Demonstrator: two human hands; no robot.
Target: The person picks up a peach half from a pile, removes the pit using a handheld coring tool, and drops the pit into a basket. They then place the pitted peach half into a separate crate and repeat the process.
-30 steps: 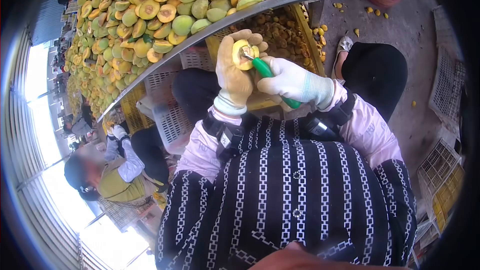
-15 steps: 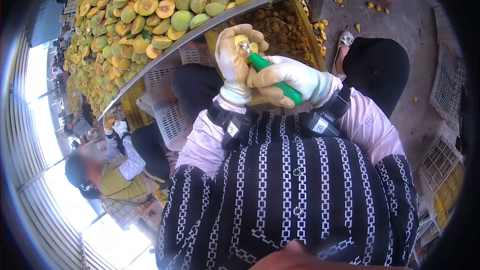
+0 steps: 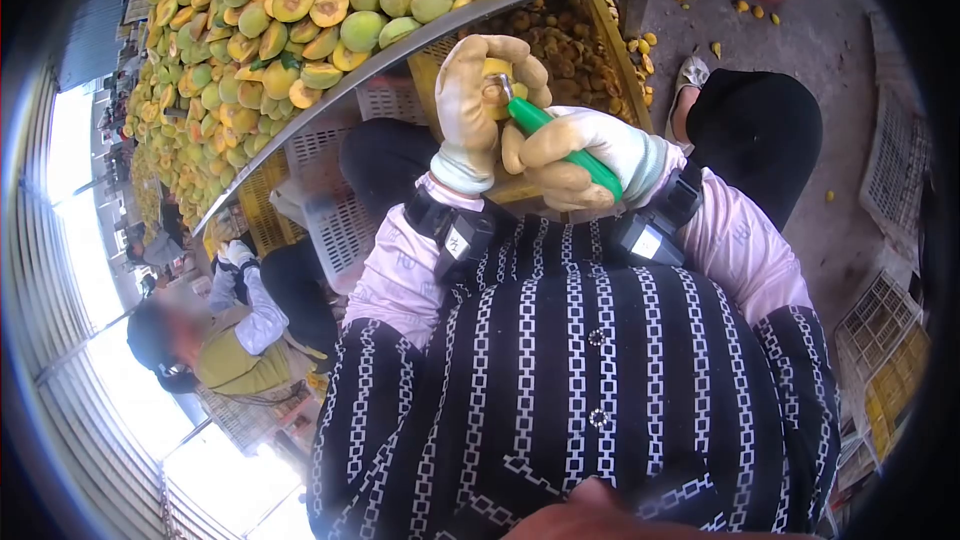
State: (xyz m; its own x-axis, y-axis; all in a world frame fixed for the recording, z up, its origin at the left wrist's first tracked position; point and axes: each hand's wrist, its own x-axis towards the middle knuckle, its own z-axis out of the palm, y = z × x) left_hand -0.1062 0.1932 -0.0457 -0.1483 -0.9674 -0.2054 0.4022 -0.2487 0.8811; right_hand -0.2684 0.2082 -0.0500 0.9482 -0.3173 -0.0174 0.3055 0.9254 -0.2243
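My left hand (image 3: 470, 105), in a white glove with a tan palm, is curled around a yellow peach half (image 3: 494, 72). In my right hand (image 3: 580, 155), gloved the same way, is a green-handled pitting tool (image 3: 560, 143). Its metal tip meets the cut face of the peach half, where the pit lies. Both hands are close together in front of my chest, just below the metal table edge. Beyond that edge spreads a big heap of peaches (image 3: 365, 32), many cut in half with pits showing.
Under the table, a yellow crate (image 3: 606, 35) holds pits and scraps. A white plastic crate (image 3: 338, 232) stands left of my knees. Another person (image 3: 235, 330) sits at the left, hands near the table. Stacked crates (image 3: 885, 330) line the right; fruit pieces dot the floor.
Both hands have shifted slightly to the right with the peach half and tool. The left fingers have turned around the fruit, and the tool tip stays at its cut face.
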